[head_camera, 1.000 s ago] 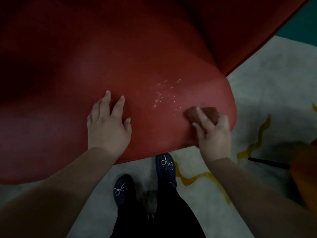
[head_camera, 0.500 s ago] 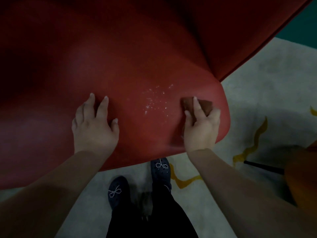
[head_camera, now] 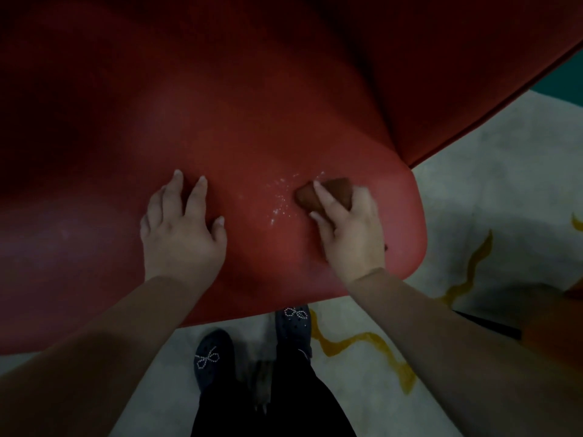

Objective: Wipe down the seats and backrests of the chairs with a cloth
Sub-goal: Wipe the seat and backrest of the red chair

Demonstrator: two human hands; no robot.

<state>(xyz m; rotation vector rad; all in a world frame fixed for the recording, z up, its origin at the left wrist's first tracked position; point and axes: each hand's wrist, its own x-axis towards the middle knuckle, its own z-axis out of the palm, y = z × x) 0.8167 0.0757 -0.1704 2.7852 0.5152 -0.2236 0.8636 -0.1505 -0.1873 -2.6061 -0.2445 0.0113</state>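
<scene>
A large red chair seat (head_camera: 220, 127) fills most of the view, and its backrest (head_camera: 457, 74) rises at the upper right. A patch of small white specks (head_camera: 280, 197) lies on the seat near the front right corner. My right hand (head_camera: 350, 228) holds a small brown cloth (head_camera: 334, 190) against the seat, just right of the specks, with the forefinger laid over it. My left hand (head_camera: 181, 228) rests flat on the seat to the left, fingers spread.
Below the seat's front edge is a pale carpet (head_camera: 473, 200) with yellow wavy lines. My dark shoes (head_camera: 213, 357) with beaded bows stand on it. An orange object (head_camera: 555, 323) with a dark rod sits at the right edge.
My right hand has slid the cloth left across the seat, from the front right corner up to the specks. My left hand has stayed pressed on the seat.
</scene>
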